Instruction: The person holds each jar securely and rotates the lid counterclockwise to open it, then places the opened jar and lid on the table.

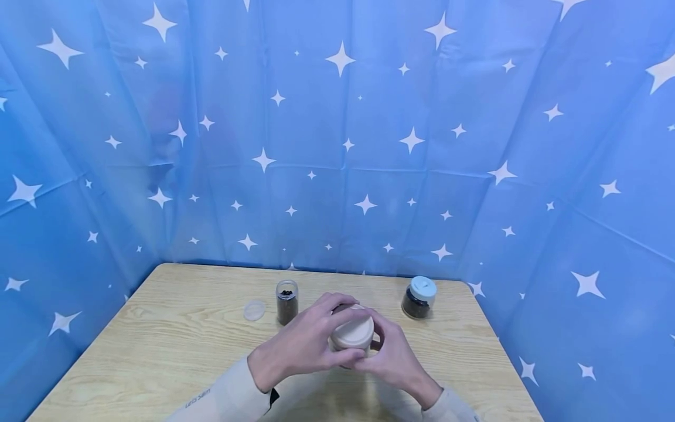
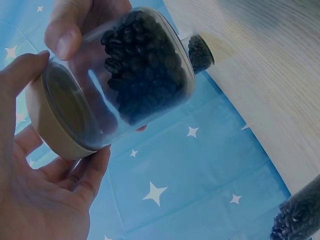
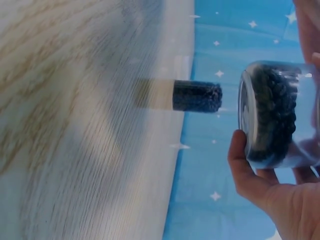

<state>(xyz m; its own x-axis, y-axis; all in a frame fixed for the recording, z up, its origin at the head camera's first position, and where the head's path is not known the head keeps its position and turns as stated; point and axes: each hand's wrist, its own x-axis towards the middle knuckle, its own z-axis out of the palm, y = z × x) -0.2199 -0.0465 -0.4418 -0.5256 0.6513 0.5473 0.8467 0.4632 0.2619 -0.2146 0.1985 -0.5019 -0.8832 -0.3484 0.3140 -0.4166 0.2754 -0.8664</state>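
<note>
Both hands are on a clear jar (image 2: 145,65) partly filled with dark beans, raised off the table. My left hand (image 1: 308,340) grips its pale beige lid (image 1: 353,334) around the rim, with thumb and fingers curled on opposite sides in the left wrist view. My right hand (image 1: 395,357) holds the clear body from the other side. In the right wrist view, a finger (image 3: 239,145) rests near the jar's base. The lid sits on the jar's mouth. From the head view, most of the glass is hidden by lid and hands.
An uncovered glass jar (image 1: 287,308) of dark contents stands left of the hands, next to a clear round lid (image 1: 254,310). At the back right is a dark-filled jar with a light-blue lid (image 1: 423,288). A starry blue curtain (image 1: 337,146) surrounds the wooden table (image 1: 158,340).
</note>
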